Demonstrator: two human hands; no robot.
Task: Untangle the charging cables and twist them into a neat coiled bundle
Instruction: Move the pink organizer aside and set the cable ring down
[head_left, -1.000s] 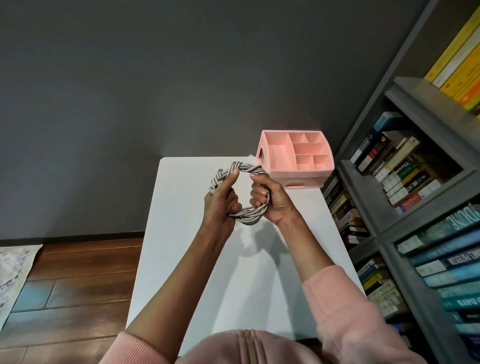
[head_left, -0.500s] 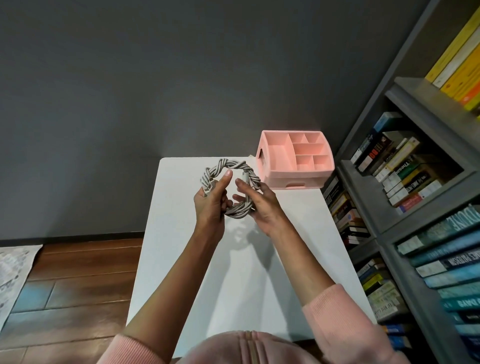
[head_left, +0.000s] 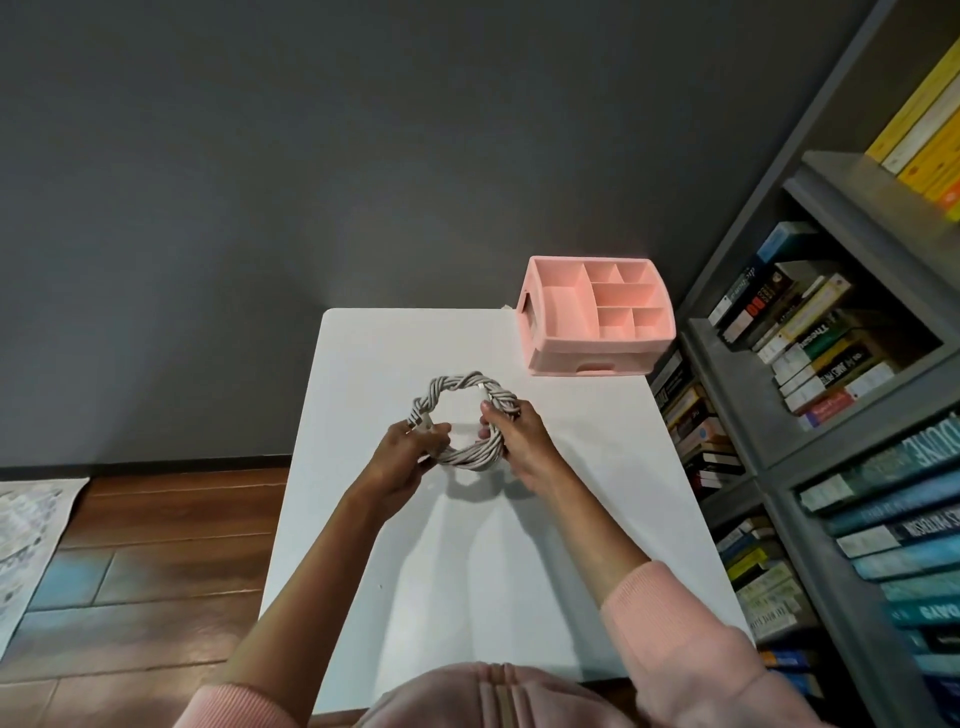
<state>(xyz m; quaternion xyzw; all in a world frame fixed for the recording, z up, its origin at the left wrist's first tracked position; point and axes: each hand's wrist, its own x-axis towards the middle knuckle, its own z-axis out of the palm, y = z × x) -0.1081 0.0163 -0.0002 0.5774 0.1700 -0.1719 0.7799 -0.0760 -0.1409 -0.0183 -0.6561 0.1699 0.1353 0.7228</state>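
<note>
The charging cables are twisted into one pale grey and white coiled ring (head_left: 457, 387), held just above the white table (head_left: 545, 545). My left hand (head_left: 402, 449) grips the ring's left side, where a white plug end shows between the fingers. My right hand (head_left: 514, 439) pinches the right side, thumb on the inner edge and fingers curled round the outside. The ring's near lower arc passes between both hands. Its shadow falls on the table right below.
A pink compartment organiser (head_left: 597, 317) stands at the table's far right corner. A grey bookshelf (head_left: 831, 389) full of books lines the right side. Wooden floor and a patterned mat (head_left: 26, 540) lie to the left. A dark wall is behind the table.
The ring came down from a raised, tilted position toward the table surface. My right hand shifted from the lower arc to the ring's right side; my left slid to the left side.
</note>
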